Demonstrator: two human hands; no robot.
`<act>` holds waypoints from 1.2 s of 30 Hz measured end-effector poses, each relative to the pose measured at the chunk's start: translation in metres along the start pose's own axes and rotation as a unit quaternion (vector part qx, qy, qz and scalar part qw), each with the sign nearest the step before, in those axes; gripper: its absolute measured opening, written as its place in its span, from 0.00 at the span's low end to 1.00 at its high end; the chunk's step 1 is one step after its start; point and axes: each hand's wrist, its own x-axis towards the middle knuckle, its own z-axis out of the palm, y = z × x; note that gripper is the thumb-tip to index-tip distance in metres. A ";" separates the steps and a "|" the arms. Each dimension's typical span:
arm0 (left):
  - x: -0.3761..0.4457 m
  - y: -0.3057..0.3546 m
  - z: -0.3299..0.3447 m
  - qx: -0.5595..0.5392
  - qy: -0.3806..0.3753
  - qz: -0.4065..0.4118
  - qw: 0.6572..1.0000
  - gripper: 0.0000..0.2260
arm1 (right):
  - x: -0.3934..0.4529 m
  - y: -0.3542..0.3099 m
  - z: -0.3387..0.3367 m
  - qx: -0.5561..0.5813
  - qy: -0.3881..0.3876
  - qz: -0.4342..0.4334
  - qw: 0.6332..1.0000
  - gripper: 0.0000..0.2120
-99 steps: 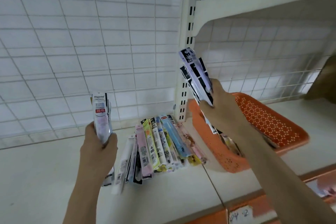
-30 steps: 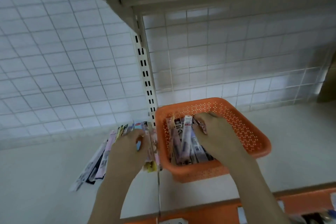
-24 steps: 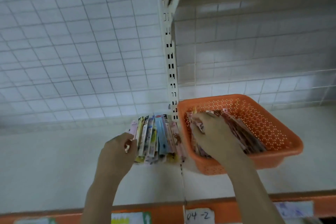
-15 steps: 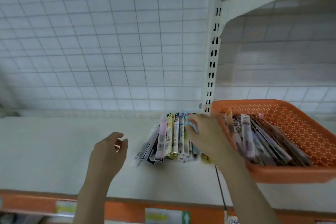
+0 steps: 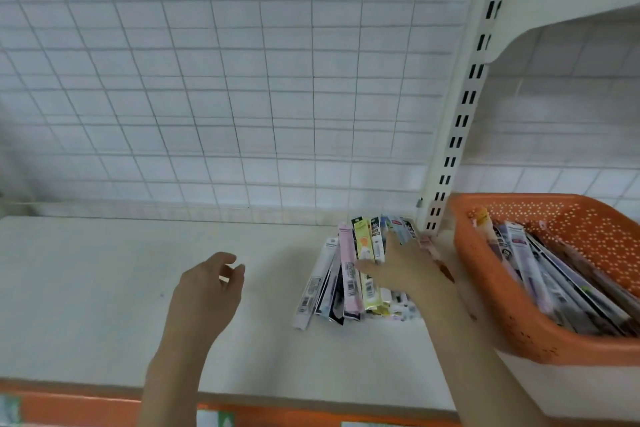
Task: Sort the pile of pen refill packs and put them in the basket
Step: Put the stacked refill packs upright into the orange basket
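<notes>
A pile of pen refill packs (image 5: 348,276) lies fanned out on the white shelf, just left of the orange basket (image 5: 485,291). The basket holds several long packs (image 5: 540,267) lying side by side. My right hand (image 5: 403,269) lies flat on the right part of the pile with fingers spread, covering some packs. My left hand (image 5: 207,291) hovers over the bare shelf to the left of the pile, fingers loosely curled, holding nothing.
A white wire grid (image 5: 242,80) backs the shelf. A slotted white upright post (image 5: 457,121) stands between pile and basket, with a bracket and upper shelf above right. The shelf's orange front edge (image 5: 277,416) carries price labels.
My right hand left the basket and moved onto the pile. My left hand let go of the pile and drew back to the left. The view shifted left.
</notes>
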 end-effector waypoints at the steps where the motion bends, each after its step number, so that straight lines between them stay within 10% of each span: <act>1: 0.002 -0.001 0.001 0.000 -0.002 0.004 1.000 0.11 | 0.000 -0.001 -0.001 0.002 0.007 0.005 1.000 0.43; 19: 0.009 0.007 0.029 -0.013 -0.066 0.029 0.997 0.12 | -0.015 0.019 -0.018 0.069 0.109 0.096 0.987 0.24; 36: 0.002 0.032 0.042 -0.004 -0.087 0.023 0.996 0.14 | -0.020 0.027 -0.030 0.146 0.104 0.043 0.983 0.33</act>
